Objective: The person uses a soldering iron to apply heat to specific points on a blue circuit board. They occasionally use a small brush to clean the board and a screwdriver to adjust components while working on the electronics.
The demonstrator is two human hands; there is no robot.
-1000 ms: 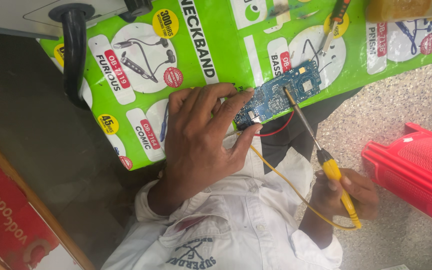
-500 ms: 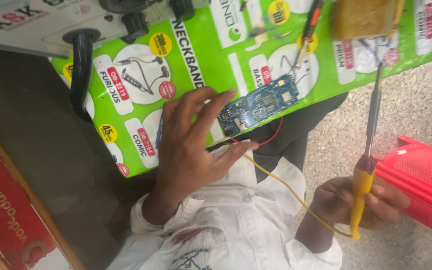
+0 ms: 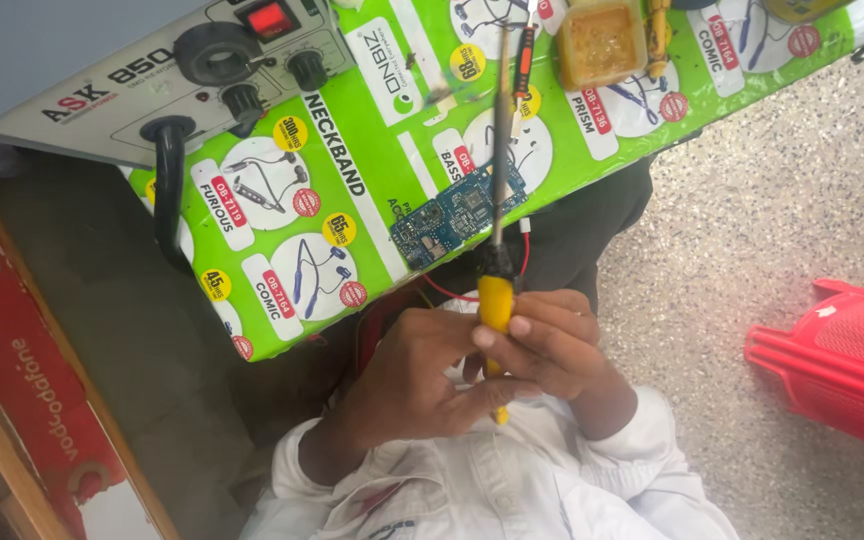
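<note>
Both hands grip one soldering iron [image 3: 498,250]: the left hand [image 3: 422,375] curls shut around the yellow handle's lower end, the right hand [image 3: 547,345] closes over its middle. Its long axis runs toward 12 o'clock, crossing the blue circuit board [image 3: 457,213] on the green counter [image 3: 352,200]. The tip's contact point is hard to make out.

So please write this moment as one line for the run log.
left hand: on yellow-handled tool | right hand: grips same handle | tool shaft: over blue circuit board | board: on green printed sheet, untouched
</note>
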